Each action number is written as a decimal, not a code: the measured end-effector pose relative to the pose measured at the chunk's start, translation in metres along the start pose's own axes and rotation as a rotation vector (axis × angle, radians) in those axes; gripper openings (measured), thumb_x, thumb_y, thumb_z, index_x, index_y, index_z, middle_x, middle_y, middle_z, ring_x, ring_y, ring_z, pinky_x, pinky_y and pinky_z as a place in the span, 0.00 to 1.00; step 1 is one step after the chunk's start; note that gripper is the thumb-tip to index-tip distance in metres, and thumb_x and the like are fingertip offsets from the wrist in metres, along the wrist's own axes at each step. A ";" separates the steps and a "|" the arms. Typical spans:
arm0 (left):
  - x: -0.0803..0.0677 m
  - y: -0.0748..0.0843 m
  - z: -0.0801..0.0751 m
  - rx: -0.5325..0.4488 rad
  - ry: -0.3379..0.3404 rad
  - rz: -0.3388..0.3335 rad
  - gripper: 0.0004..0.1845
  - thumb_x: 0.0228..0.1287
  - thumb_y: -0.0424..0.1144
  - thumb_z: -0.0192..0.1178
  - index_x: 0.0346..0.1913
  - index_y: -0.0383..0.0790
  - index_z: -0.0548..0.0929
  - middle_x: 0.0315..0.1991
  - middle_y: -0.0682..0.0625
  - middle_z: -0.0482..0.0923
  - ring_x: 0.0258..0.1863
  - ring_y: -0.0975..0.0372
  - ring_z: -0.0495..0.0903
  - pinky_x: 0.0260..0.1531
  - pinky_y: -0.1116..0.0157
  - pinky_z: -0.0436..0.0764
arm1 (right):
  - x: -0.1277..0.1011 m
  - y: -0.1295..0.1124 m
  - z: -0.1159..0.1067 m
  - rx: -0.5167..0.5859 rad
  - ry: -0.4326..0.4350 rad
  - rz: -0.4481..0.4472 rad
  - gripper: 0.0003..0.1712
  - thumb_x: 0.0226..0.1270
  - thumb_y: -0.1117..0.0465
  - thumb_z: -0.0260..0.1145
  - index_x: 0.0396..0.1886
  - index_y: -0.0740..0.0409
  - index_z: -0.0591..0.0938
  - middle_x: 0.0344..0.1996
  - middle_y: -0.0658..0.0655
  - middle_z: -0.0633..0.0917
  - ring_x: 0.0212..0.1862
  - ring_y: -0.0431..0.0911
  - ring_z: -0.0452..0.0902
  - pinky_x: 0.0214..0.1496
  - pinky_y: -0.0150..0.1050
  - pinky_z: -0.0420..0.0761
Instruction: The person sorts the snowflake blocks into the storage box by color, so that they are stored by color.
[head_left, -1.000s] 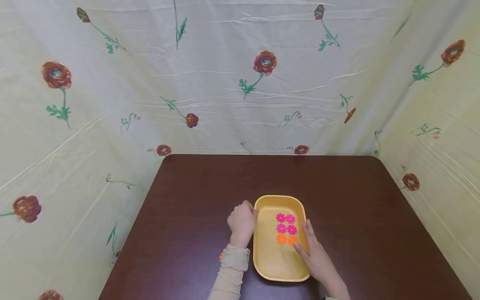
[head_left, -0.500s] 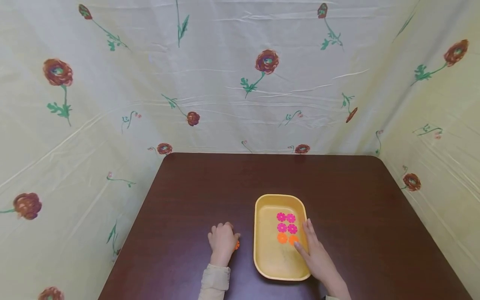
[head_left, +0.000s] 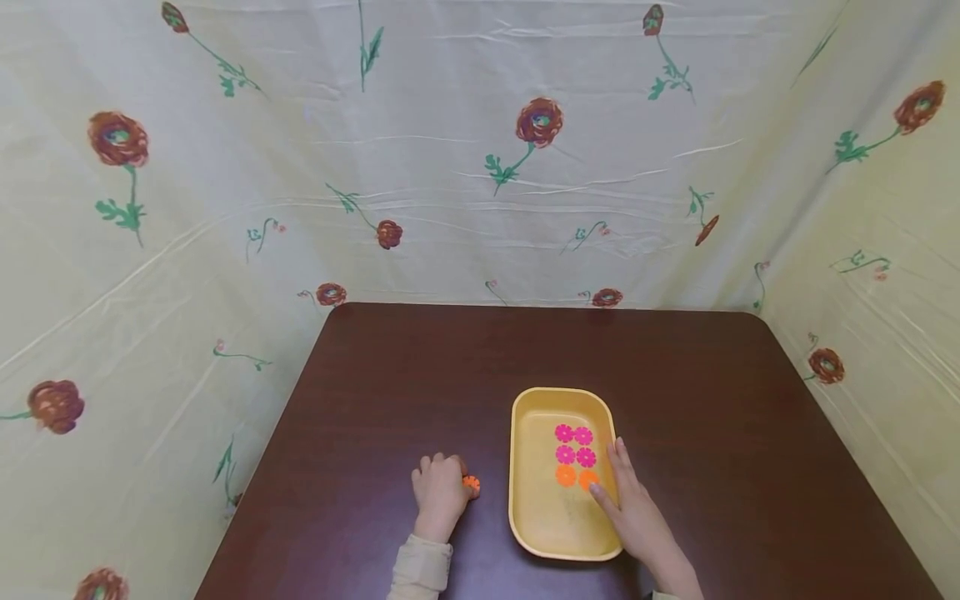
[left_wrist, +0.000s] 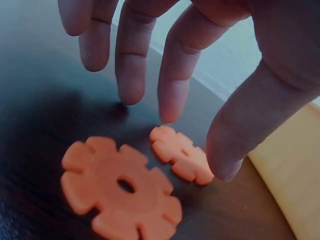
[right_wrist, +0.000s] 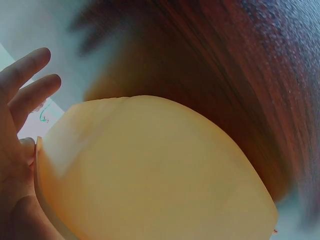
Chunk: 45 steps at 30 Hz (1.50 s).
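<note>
Tray (head_left: 534, 521) holds four pink discs (head_left: 574, 445), two orange (head_left: 576, 477)

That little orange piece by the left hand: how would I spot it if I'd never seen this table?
Find the yellow tray on the dark table. Just left of it, the left hand hovers over an orange flower-shaped disc. Unlike the pink and orange discs lined up in the tray, it lies on bare wood.

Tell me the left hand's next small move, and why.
Probably lower the left hand and pinch the smaller-looking orange disc. Thumb and fingers hover spread just above it, not yet touching, with a second orange disc beside it on the table. The tray, steadied by the right hand, already holds pink and orange discs in rows.
</note>
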<state>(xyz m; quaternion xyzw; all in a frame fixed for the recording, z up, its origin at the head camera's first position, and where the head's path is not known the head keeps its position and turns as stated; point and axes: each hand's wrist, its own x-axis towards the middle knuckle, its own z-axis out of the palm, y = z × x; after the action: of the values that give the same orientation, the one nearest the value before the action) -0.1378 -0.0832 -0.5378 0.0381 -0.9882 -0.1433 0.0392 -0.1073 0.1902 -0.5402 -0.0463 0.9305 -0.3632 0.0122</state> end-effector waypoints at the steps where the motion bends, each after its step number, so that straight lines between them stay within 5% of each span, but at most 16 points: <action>1: 0.000 0.000 0.001 0.005 -0.002 0.002 0.15 0.26 0.43 0.77 0.18 0.47 0.79 0.21 0.50 0.69 0.28 0.53 0.68 0.30 0.55 0.66 | 0.000 0.000 0.000 -0.001 0.002 0.000 0.40 0.66 0.49 0.57 0.70 0.62 0.52 0.71 0.63 0.48 0.64 0.67 0.56 0.57 0.65 0.60; 11: 0.002 0.000 0.005 0.015 0.029 0.022 0.19 0.21 0.39 0.77 0.17 0.45 0.75 0.19 0.49 0.70 0.26 0.53 0.70 0.27 0.55 0.67 | 0.000 -0.001 -0.001 -0.003 -0.005 0.015 0.40 0.66 0.49 0.57 0.70 0.61 0.52 0.71 0.62 0.48 0.63 0.67 0.57 0.56 0.66 0.59; 20: 0.008 0.003 0.000 -0.054 0.060 0.051 0.16 0.30 0.34 0.74 0.17 0.46 0.73 0.15 0.52 0.74 0.19 0.56 0.76 0.24 0.58 0.67 | 0.002 -0.006 -0.002 -0.005 -0.038 0.055 0.41 0.66 0.47 0.55 0.71 0.59 0.51 0.72 0.60 0.46 0.65 0.66 0.55 0.57 0.67 0.56; 27: 0.015 0.000 -0.004 -0.068 0.014 0.047 0.11 0.38 0.34 0.71 0.18 0.47 0.76 0.16 0.53 0.76 0.19 0.57 0.76 0.25 0.58 0.70 | 0.003 -0.007 0.000 -0.006 -0.018 0.039 0.40 0.66 0.48 0.56 0.71 0.59 0.52 0.71 0.61 0.47 0.63 0.67 0.57 0.56 0.66 0.60; 36: 0.028 0.005 -0.025 -0.167 0.014 0.009 0.08 0.50 0.34 0.66 0.21 0.46 0.78 0.19 0.52 0.77 0.16 0.58 0.75 0.20 0.60 0.72 | 0.002 -0.007 0.000 -0.004 0.000 0.023 0.40 0.66 0.49 0.56 0.70 0.61 0.52 0.71 0.62 0.47 0.63 0.68 0.57 0.55 0.66 0.60; 45: 0.045 0.035 -0.052 -0.265 0.021 0.022 0.05 0.53 0.35 0.65 0.24 0.45 0.80 0.19 0.53 0.77 0.17 0.60 0.74 0.16 0.63 0.71 | 0.003 -0.008 0.000 0.007 -0.007 0.034 0.40 0.66 0.49 0.56 0.70 0.61 0.52 0.71 0.63 0.47 0.64 0.68 0.56 0.57 0.65 0.59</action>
<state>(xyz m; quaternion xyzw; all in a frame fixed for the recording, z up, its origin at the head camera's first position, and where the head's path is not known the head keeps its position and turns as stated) -0.1807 -0.0680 -0.4749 0.0235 -0.9605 -0.2717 0.0560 -0.1099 0.1838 -0.5345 -0.0316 0.9297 -0.3662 0.0217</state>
